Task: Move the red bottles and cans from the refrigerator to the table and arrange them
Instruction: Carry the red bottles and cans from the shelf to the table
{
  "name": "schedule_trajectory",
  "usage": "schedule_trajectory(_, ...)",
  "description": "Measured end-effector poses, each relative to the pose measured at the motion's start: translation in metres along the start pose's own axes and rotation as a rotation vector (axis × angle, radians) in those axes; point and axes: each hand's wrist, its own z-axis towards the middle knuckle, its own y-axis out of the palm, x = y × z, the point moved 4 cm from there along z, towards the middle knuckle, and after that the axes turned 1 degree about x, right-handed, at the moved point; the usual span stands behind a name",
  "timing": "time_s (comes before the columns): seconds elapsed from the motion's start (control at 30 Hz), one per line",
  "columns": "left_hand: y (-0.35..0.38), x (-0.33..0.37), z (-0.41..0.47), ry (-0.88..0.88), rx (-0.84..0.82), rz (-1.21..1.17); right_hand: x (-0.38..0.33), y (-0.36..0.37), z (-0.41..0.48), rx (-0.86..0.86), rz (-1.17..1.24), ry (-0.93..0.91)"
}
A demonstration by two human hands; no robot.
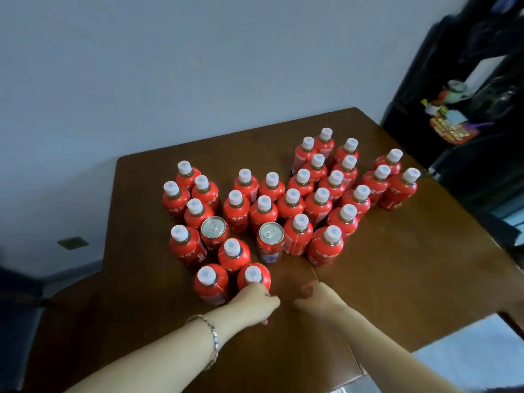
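Observation:
Several red bottles with white caps stand in rows on a dark brown table (397, 279), forming a wedge that narrows toward me. Two red cans with silver tops, the left can (214, 231) and the right can (270, 241), stand among them. My left hand (256, 303) grips the base of the nearest red bottle (253, 277) at the tip of the wedge. Beside it on the left stands another bottle (210, 283). My right hand (314, 299) hovers just right of that nearest bottle, fingers loosely curled, holding nothing.
A grey wall runs behind the table. At the right stands a dark cabinet or refrigerator (467, 109) with colourful items (448, 114) on it. Bare tabletop lies in front and to the right of the bottles. A pale floor patch (467, 361) shows at bottom right.

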Motion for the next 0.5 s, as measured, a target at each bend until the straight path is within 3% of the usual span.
schedule_trajectory(0.27,0.107,0.157,-0.033,0.253,-0.032,0.368,0.159,-0.096,-0.114,0.194,0.308,0.196)
schedule_trajectory(0.5,0.303,0.304,-0.118,0.569,-0.266,0.597,0.354,-0.159,-0.278,0.405,0.268,0.397)
